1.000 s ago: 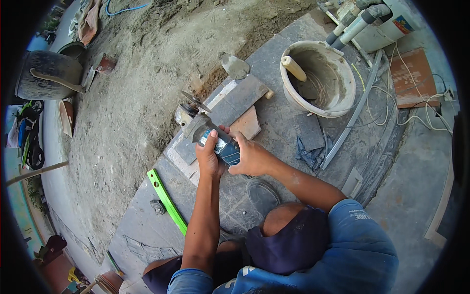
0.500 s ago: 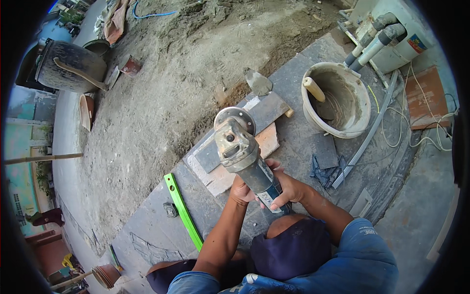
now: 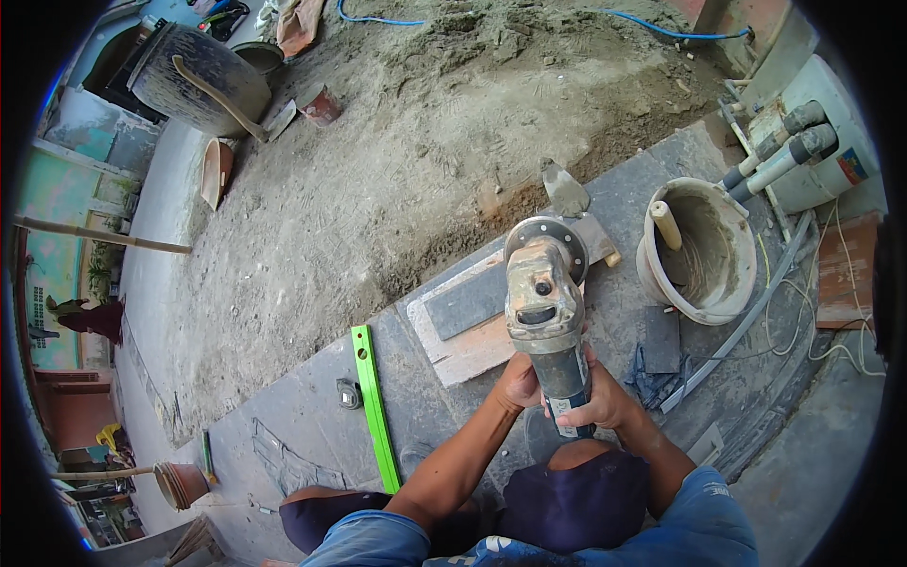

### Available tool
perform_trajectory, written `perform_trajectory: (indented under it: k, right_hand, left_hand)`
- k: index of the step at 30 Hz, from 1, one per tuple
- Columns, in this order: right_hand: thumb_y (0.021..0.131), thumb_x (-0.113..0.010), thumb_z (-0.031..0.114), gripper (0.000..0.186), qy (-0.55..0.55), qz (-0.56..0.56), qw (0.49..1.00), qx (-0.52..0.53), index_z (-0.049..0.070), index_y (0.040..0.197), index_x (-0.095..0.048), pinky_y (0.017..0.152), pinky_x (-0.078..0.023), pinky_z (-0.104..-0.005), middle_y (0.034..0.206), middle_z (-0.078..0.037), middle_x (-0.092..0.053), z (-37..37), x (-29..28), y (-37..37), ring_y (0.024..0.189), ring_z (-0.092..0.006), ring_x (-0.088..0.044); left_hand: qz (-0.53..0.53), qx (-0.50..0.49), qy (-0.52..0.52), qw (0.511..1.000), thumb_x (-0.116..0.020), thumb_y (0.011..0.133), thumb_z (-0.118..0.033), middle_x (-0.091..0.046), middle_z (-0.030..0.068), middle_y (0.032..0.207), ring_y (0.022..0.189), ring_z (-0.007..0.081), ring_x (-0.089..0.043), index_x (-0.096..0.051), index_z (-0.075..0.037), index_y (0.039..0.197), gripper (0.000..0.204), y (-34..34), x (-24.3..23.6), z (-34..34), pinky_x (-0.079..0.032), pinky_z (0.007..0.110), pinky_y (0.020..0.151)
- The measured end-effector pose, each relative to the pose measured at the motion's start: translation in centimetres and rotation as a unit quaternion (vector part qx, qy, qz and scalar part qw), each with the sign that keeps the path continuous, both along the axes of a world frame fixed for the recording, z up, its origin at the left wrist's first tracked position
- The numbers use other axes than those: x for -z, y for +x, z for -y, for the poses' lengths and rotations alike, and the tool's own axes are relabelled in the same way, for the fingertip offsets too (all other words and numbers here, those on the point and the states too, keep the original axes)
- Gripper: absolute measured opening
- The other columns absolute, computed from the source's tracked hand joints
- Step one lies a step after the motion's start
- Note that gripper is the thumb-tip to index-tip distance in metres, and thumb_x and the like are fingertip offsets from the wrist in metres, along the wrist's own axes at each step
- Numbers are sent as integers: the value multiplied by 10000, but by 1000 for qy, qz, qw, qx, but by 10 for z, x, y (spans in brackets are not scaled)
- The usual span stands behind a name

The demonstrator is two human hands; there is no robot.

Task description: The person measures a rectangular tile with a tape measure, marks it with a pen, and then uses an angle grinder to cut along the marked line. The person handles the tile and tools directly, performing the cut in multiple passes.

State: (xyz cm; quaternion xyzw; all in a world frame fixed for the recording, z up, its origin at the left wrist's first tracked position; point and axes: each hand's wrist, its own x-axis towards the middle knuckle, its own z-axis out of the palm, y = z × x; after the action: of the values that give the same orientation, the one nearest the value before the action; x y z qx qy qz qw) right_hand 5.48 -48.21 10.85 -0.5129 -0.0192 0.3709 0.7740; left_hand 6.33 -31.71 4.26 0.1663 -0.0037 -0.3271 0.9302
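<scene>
With both hands I hold an angle grinder (image 3: 548, 326), its body pointing away from me and its round cutting disc (image 3: 573, 238) at the far end. My left hand (image 3: 519, 382) is closed at the left side of the body. On the right, my right hand (image 3: 603, 401) wraps the rear of the body, thumb on top. Beneath and left of the grinder, a dark grey tile strip (image 3: 466, 300) lies on a pale slab (image 3: 455, 364). Whether the disc touches anything below it cannot be made out. A trowel blade (image 3: 564, 192) lies just beyond the disc.
A green level (image 3: 375, 406) and a tape measure (image 3: 349, 393) lie left of my arms. To the right stand a mortar-smeared bucket (image 3: 652, 269) with a wooden handle in it, a metal bar (image 3: 732, 326) and loose cables (image 3: 814, 352). Sandy ground (image 3: 331, 227) stretches beyond the tiles.
My view has swung, so the surroundings sit lower and further right. The grinder has shifted a little right and away from the slab, pointing straighter ahead. Both hands keep their hold.
</scene>
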Motion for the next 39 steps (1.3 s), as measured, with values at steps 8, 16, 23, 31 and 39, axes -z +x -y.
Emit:
perform_trajectory:
  k: [8,16,23,31,39]
  right_hand:
    - [566,-902,232,854,-95,102,990,21,6,1262,-462,1024,-397,-345,1193,-108,-552,-7,9,0,1142,-219,-526]
    - [586,-848,295,763,-230,223,946,54,-50,1201,-554,964,-479,-396,1112,-220,-643,-20,3,7,1079,-338,-628]
    - [597,-813,264,679,-384,181,903,73,-22,1158,-557,855,-530,-442,983,-236,-692,-30,40,49,918,-387,-688]
    - [662,-799,269,673,-506,198,840,10,-13,1170,-461,883,-523,-498,1053,-278,-661,-52,84,71,1011,-444,-651]
    - [668,-803,301,753,-521,174,835,28,-15,1270,-479,896,-518,-501,1088,-270,-669,-53,99,81,1052,-443,-644]
  left_hand:
    - [34,-45,-106,993,-557,828,-581,-610,272,1163,1103,358,-605,-455,32,1395,841,0,13,2,-500,446,957]
    - [16,-45,-52,998,-411,898,-636,-607,291,1210,1195,411,-558,-465,46,1390,843,18,-10,-16,-469,496,1020]
    - [-1,-226,213,951,-498,1012,-520,-542,160,1361,1255,288,-538,-347,-35,1471,685,51,2,-22,-449,452,1056]
    - [-28,-183,351,918,-770,871,-108,-590,73,1142,1025,224,-617,-415,-105,1305,560,86,55,-31,-532,415,893]
    - [-31,-191,383,903,-769,883,-157,-636,55,1077,973,197,-644,-489,-93,1252,468,89,68,-24,-541,391,866]
